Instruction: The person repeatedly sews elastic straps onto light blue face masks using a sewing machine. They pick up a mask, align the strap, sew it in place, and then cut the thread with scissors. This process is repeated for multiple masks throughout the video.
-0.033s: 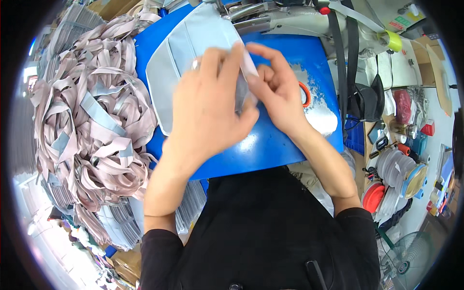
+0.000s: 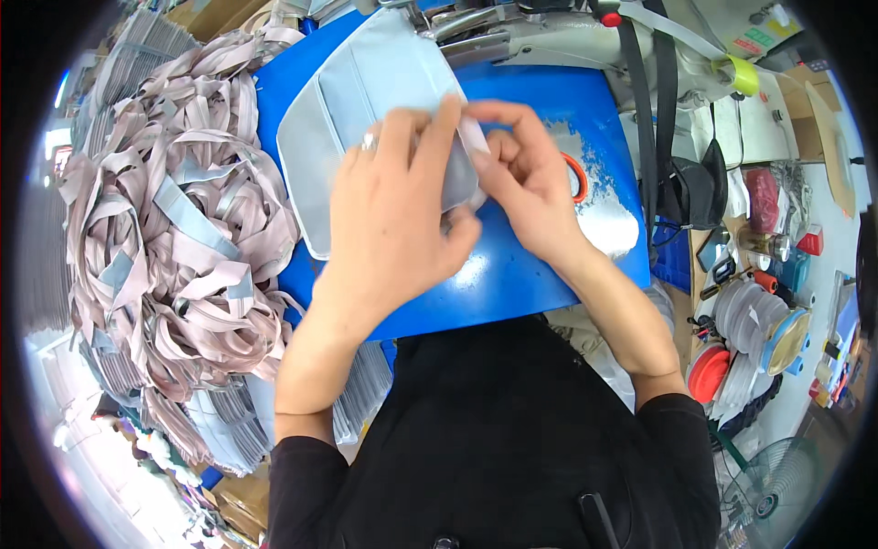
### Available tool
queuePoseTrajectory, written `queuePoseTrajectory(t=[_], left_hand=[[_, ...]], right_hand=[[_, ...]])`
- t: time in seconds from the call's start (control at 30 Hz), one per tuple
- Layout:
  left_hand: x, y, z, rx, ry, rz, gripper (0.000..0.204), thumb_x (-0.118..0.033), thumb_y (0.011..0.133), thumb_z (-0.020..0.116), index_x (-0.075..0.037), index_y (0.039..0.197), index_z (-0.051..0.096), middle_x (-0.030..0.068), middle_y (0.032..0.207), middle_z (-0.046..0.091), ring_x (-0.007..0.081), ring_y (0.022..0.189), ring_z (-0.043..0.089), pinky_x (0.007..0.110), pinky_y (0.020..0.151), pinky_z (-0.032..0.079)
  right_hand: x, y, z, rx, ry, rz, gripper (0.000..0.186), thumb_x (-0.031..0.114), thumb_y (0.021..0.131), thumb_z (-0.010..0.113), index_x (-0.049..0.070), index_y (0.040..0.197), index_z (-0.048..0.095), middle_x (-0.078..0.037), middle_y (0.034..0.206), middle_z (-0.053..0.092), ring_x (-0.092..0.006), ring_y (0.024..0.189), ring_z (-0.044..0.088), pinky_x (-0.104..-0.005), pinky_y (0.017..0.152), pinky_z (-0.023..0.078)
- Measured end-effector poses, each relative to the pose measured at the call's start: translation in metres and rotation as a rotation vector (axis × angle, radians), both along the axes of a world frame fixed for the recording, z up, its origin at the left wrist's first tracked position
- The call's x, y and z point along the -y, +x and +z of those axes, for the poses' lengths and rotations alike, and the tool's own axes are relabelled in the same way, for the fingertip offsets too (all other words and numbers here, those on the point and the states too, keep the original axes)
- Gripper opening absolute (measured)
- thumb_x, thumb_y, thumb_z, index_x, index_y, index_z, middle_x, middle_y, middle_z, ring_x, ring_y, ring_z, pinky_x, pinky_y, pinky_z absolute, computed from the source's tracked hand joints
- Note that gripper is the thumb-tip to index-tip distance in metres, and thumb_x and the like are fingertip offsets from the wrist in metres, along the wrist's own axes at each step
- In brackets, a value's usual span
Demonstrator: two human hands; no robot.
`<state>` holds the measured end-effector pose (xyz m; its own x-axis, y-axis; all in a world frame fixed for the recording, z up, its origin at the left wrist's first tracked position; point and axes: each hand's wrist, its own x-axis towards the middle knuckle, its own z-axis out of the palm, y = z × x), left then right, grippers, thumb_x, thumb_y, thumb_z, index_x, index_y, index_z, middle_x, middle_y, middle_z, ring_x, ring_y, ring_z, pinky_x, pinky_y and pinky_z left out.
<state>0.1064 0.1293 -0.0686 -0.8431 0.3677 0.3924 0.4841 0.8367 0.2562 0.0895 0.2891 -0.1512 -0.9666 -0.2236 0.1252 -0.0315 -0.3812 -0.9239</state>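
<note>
A pale grey-blue fabric panel [image 2: 357,69] with seam lines lies on a blue work surface [image 2: 430,302] beneath the sewing machine. My left hand [image 2: 393,206], wearing a ring, rests over the panel, fingers apart and bent at the tips against it. My right hand [image 2: 535,192] pinches a pale strip [image 2: 471,137] along the panel's right edge between thumb and forefinger. An orange-red ring-shaped object [image 2: 576,180], likely scissor handle or tape, lies just right of my right hand, partly hidden by it.
A large tangled heap of pink and grey strips [image 2: 174,256] fills the left, beside stacked panels [image 2: 128,64]. The sewing machine arm [image 2: 540,41] spans the back. At right are black straps [image 2: 663,137], spools [image 2: 741,316], a red dish [image 2: 709,371] and a fan [image 2: 768,494].
Both hands have shifted slightly toward me, down in the view, with my left fingertips lower on the panel. My right thumb and forefinger remain at the strip.
</note>
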Motion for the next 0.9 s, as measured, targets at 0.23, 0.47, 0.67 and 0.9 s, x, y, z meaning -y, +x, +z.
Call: queuePoseTrajectory(t=[0.23, 0.47, 0.67, 0.9], left_hand=[[0.047, 0.010, -0.004, -0.005, 0.024, -0.052, 0.062, -0.001, 0.073, 0.070, -0.008, 0.134, 0.069, 0.0114, 0.088, 0.059, 0.0296, 0.078, 0.062, 0.039, 0.068, 0.051], [0.059, -0.008, 0.010, -0.104, 0.247, -0.081, 0.045, 0.002, 0.083, 0.067, -0.005, 0.127, 0.074, 0.0057, 0.079, 0.055, 0.0163, 0.069, 0.051, 0.028, 0.066, 0.044], [0.058, -0.008, 0.007, -0.153, 0.274, -0.127, 0.045, 0.004, 0.081, 0.068, -0.003, 0.124, 0.076, 0.0057, 0.079, 0.057, 0.0169, 0.069, 0.051, 0.028, 0.065, 0.044], [0.043, -0.005, 0.009, -0.191, -0.142, -0.285, 0.051, -0.005, 0.076, 0.081, -0.011, 0.127, 0.076, 0.0030, 0.080, 0.053, 0.0186, 0.057, 0.059, 0.034, 0.053, 0.049]], right_hand=[[-0.014, 0.006, 0.005, -0.795, 0.602, -0.090, 0.031, 0.002, 0.080, 0.079, 0.006, 0.109, 0.069, -0.007, 0.098, 0.059, -0.0271, 0.090, 0.062, -0.0374, 0.078, 0.052], [0.000, -0.036, 0.034, -0.641, 1.117, 0.046, 0.045, 0.041, 0.093, 0.072, 0.005, 0.065, 0.071, -0.011, 0.077, 0.063, -0.0316, 0.080, 0.067, -0.0444, 0.069, 0.052], [0.005, -0.050, 0.054, -0.479, 1.104, -0.155, 0.024, 0.028, 0.078, 0.075, 0.006, 0.085, 0.072, -0.015, 0.088, 0.069, -0.0360, 0.089, 0.070, -0.0459, 0.073, 0.055], [-0.006, -0.020, 0.006, -0.210, 0.602, -0.250, 0.030, 0.014, 0.078, 0.075, 0.003, 0.106, 0.075, -0.011, 0.097, 0.071, -0.0272, 0.097, 0.069, -0.0398, 0.085, 0.055]])
